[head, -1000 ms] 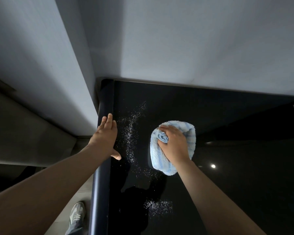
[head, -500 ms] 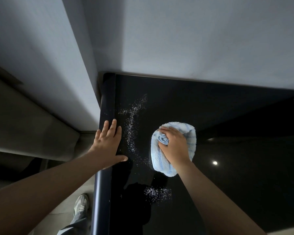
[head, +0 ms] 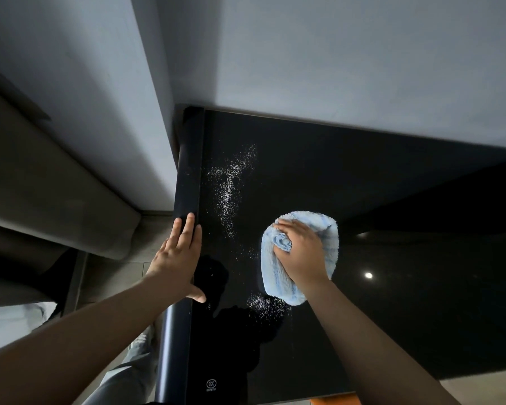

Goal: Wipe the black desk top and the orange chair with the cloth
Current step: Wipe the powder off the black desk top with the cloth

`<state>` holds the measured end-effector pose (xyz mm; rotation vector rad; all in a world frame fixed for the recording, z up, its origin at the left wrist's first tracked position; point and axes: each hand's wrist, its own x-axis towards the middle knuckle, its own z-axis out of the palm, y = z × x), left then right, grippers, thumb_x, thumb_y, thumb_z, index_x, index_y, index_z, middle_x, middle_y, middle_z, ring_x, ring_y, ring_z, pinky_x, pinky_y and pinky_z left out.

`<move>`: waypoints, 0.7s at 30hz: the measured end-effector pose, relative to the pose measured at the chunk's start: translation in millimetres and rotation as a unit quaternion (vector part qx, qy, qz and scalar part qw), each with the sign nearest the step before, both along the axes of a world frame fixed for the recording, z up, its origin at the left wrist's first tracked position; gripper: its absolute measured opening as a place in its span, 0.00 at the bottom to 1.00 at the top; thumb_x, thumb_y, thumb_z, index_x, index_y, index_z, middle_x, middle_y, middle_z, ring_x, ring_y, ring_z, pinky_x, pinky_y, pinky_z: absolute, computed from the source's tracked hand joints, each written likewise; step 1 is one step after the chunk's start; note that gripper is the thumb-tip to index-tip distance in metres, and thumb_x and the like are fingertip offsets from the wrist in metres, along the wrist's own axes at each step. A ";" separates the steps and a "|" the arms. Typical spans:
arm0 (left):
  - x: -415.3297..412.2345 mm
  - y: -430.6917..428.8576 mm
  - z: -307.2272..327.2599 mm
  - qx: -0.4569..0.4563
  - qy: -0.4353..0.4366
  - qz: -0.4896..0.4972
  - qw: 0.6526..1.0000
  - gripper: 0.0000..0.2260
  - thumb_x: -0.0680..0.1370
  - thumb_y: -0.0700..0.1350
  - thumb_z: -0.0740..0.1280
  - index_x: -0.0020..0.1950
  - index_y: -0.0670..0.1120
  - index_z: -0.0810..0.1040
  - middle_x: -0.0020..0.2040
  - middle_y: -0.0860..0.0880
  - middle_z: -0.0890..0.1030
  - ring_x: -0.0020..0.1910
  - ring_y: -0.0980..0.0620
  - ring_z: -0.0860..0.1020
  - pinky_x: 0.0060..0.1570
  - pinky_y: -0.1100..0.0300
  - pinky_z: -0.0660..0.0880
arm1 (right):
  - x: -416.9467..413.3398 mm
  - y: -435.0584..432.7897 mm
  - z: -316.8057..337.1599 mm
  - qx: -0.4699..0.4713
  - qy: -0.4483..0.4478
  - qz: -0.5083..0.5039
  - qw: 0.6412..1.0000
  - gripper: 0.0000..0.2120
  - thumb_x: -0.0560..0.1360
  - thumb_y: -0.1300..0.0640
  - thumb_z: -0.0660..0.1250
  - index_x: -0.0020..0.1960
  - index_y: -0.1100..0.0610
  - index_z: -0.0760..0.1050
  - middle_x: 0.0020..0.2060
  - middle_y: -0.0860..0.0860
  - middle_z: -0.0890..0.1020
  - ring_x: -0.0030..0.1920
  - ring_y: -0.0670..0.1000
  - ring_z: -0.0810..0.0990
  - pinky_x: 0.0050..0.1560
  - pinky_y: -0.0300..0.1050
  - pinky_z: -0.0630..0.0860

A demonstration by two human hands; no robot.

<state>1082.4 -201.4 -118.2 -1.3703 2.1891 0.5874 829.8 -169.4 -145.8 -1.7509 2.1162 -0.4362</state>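
A glossy black desk top [head: 392,302] fills the right and middle of the view. White powder specks [head: 230,185] streak its left part, and a smaller patch of powder [head: 265,305] lies nearer me. My right hand [head: 300,254] grips a bunched light blue cloth [head: 330,229] and presses it on the desk top, just right of the specks. My left hand [head: 177,258] lies flat with straight fingers on the desk's rounded left edge [head: 189,171]. A sliver of orange [head: 338,400] shows at the bottom edge.
A pale wall [head: 333,54] runs along the desk's far side and wraps round its left corner. A grey padded piece of furniture [head: 56,200] stands left of the desk. My leg and shoe [head: 138,346] show below on the floor.
My left hand has slid a little nearer along the left edge, its thumb drawn in. My right hand and the cloth have shifted slightly toward me. The view has tilted downward.
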 end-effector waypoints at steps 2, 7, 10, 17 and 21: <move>-3.1 0.4 1.3 -0.001 -0.007 0.003 1.000 0.66 0.60 0.68 0.74 0.77 0.39 0.35 0.75 0.39 0.30 0.76 0.39 0.35 0.75 0.52 0.50 | -0.1 4.4 -0.2 0.000 -0.002 0.001 1.000 0.19 0.70 0.57 0.72 0.60 0.51 0.79 0.59 0.44 0.80 0.65 0.49 0.74 0.67 0.52 0.69; -6.9 1.7 2.6 -0.006 -0.013 0.008 1.000 0.65 0.59 0.67 0.75 0.77 0.38 0.36 0.76 0.39 0.31 0.76 0.38 0.36 0.75 0.52 0.52 | 1.3 15.8 -1.3 0.014 -0.002 0.002 1.000 0.19 0.71 0.55 0.71 0.61 0.49 0.79 0.61 0.43 0.79 0.67 0.48 0.72 0.67 0.54 0.69; -5.1 1.6 3.7 0.003 -0.002 0.019 1.000 0.65 0.59 0.66 0.76 0.77 0.39 0.36 0.76 0.40 0.31 0.76 0.39 0.36 0.75 0.52 0.51 | 3.0 23.6 -0.8 0.024 -0.002 0.003 1.000 0.19 0.71 0.55 0.71 0.61 0.49 0.78 0.62 0.43 0.79 0.67 0.48 0.72 0.68 0.54 0.68; -6.3 4.0 5.0 0.003 0.002 0.030 1.000 0.65 0.59 0.65 0.77 0.77 0.40 0.36 0.76 0.42 0.31 0.76 0.41 0.36 0.75 0.51 0.55 | 6.3 45.3 1.8 0.042 0.001 0.009 0.999 0.20 0.72 0.54 0.71 0.64 0.49 0.77 0.64 0.42 0.77 0.69 0.47 0.69 0.70 0.52 0.65; -4.4 5.6 5.5 -0.002 0.003 0.026 1.000 0.66 0.59 0.66 0.76 0.77 0.40 0.36 0.76 0.42 0.31 0.77 0.41 0.36 0.75 0.50 0.56 | 8.8 59.2 -0.6 0.032 0.002 -0.002 0.999 0.19 0.72 0.55 0.71 0.63 0.49 0.77 0.63 0.42 0.78 0.69 0.47 0.70 0.69 0.52 0.66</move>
